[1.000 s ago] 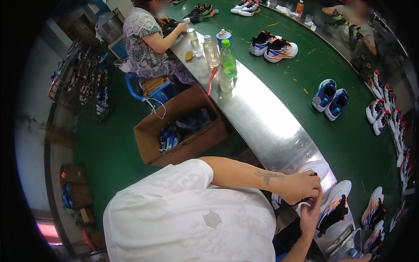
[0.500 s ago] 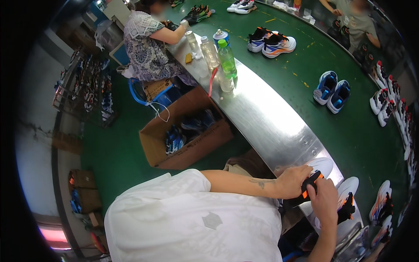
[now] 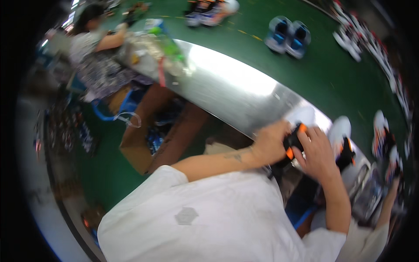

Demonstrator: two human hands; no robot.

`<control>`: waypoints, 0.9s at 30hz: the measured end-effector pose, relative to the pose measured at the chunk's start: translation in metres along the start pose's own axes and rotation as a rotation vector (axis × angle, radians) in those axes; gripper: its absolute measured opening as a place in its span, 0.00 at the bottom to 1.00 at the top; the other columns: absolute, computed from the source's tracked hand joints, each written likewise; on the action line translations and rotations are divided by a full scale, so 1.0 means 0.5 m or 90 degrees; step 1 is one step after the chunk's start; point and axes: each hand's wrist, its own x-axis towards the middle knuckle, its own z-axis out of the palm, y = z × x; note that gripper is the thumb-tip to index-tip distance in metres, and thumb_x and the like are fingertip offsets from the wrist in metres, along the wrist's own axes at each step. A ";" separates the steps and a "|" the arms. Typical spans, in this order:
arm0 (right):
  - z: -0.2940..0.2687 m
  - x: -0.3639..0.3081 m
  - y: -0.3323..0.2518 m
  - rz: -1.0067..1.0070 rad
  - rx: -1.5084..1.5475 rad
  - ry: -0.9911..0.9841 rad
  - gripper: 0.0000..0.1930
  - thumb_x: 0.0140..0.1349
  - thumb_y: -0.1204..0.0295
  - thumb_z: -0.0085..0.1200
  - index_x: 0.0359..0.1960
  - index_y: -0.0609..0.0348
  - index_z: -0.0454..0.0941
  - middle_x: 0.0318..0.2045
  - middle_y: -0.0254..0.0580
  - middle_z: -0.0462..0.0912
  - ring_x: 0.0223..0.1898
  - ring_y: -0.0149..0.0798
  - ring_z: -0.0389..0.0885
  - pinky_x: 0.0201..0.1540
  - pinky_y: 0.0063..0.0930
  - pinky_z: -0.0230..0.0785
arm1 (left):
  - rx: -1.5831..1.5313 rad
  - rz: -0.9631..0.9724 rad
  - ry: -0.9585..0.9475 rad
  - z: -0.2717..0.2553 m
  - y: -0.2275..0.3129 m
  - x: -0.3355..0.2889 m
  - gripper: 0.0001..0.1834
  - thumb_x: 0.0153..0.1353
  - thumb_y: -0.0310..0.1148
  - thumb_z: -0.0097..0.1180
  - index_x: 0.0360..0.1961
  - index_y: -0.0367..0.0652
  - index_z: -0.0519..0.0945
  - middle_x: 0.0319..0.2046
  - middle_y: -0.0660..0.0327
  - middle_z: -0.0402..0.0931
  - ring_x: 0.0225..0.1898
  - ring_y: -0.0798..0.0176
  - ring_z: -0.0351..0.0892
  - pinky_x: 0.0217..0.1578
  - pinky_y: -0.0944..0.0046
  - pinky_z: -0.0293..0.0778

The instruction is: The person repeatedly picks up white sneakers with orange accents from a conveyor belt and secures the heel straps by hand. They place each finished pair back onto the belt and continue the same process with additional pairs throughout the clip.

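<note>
A sneaker with a white toe (image 3: pixel 302 115) and a black-and-orange collar lies at the near end of the metal strip, between my hands. My left hand (image 3: pixel 271 143) grips the left side of its collar, the fingers curled over the edge. From the right, my right hand (image 3: pixel 317 153) holds the other side, with thumb and fingers on the black opening. My fingers cover much of the shoe's middle. Just to the right of my right hand stands a second white sneaker (image 3: pixel 341 130) with black and orange parts.
A green work surface carries blue sneakers (image 3: pixel 288 37) and white-orange sneakers (image 3: pixel 209 12). Bottles (image 3: pixel 168 46) stand at the strip's far end, near a seated co-worker (image 3: pixel 102 54). Below is an open cardboard box (image 3: pixel 183 131) of shoes. Another person's arm (image 3: pixel 387 203) reaches in at right.
My view has swung, so the bench, bottles and box sit further left and the picture is blurred. Both hands stay on the sneaker; my right hand's fingers now spread more over its collar.
</note>
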 end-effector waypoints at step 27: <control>0.025 -0.036 -0.009 0.297 0.002 -0.181 0.17 0.64 0.56 0.68 0.38 0.59 0.85 0.34 0.44 0.85 0.43 0.48 0.82 0.42 0.42 0.77 | 0.102 0.064 -0.157 0.009 0.000 0.004 0.27 0.56 0.19 0.62 0.60 0.27 0.79 0.52 0.45 0.82 0.41 0.38 0.86 0.42 0.51 0.83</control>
